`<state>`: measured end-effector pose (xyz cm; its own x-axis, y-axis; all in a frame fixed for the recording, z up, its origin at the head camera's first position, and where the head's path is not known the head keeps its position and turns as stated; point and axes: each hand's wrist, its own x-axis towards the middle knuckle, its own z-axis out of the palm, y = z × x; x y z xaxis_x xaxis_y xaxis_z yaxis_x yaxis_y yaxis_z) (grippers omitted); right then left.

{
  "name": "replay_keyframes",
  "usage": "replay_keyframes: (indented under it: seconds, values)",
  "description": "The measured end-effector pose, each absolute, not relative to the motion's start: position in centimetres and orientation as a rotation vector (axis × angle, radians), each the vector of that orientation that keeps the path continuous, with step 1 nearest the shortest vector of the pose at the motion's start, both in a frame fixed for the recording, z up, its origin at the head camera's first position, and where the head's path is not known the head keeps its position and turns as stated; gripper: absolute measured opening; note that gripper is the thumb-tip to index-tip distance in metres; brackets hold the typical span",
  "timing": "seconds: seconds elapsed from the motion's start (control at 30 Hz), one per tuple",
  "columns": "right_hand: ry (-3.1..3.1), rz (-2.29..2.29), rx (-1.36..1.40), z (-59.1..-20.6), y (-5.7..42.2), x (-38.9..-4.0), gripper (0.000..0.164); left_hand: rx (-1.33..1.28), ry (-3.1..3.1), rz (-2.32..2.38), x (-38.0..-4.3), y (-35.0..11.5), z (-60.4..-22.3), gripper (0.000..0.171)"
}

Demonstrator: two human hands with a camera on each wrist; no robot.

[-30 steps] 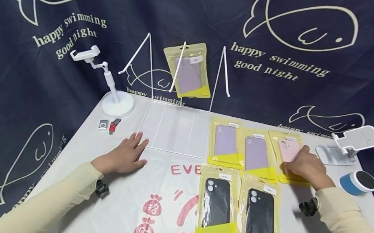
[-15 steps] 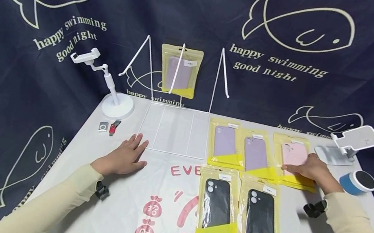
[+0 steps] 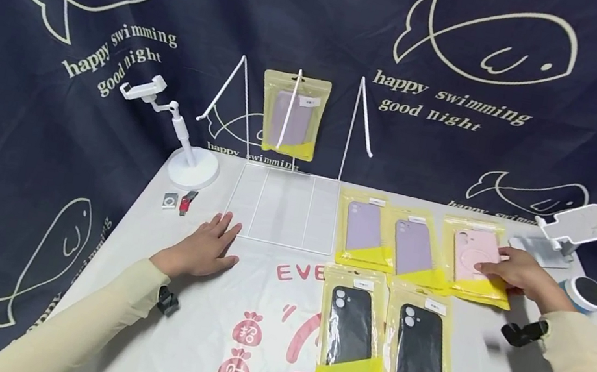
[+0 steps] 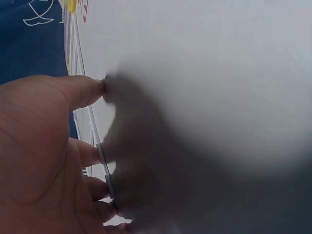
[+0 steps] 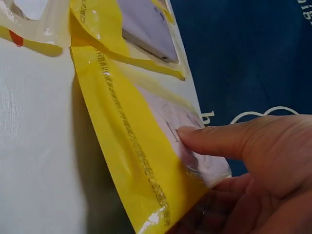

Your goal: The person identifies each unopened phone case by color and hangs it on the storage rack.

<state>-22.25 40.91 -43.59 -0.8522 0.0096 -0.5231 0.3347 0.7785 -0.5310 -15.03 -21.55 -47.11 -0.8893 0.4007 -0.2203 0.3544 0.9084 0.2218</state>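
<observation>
At the right of the table, my right hand (image 3: 523, 276) grips the right edge of a bagged pink phone case (image 3: 475, 255). In the right wrist view the thumb lies on top of the bag and the fingers curl beneath it; its yellow lower end (image 5: 129, 146) tilts off the table. My left hand (image 3: 199, 248) rests on the table with fingers spread, fingertips beside the base of a white wire rack (image 3: 284, 245). A bagged purple phone case (image 3: 310, 119) hangs on the rack's middle hook. Two more purple cases (image 3: 363, 230) lie left of the pink one, and two black cases (image 3: 351, 326) lie in front.
A white phone stand (image 3: 191, 168) stands at the back left, with a small silver clip player (image 3: 169, 201) and a red USB stick (image 3: 186, 203) before it. At the right are another white stand (image 3: 582, 227) and a blue round container (image 3: 585, 293), partly behind my right hand.
My right hand has shifted right with the bagged pink case, widening its distance from the purple ones, and now has its right edge. The hanging bag has swung straight. My left hand stays put.
</observation>
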Motion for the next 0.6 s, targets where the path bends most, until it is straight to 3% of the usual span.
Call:
replay_keyframes:
  seconds: [0.6]
  values:
    - [2.550,-0.906,0.085,-40.4,39.6,-21.7,0.090,0.559,2.799,0.251,-15.0,-21.4,-46.7,0.074]
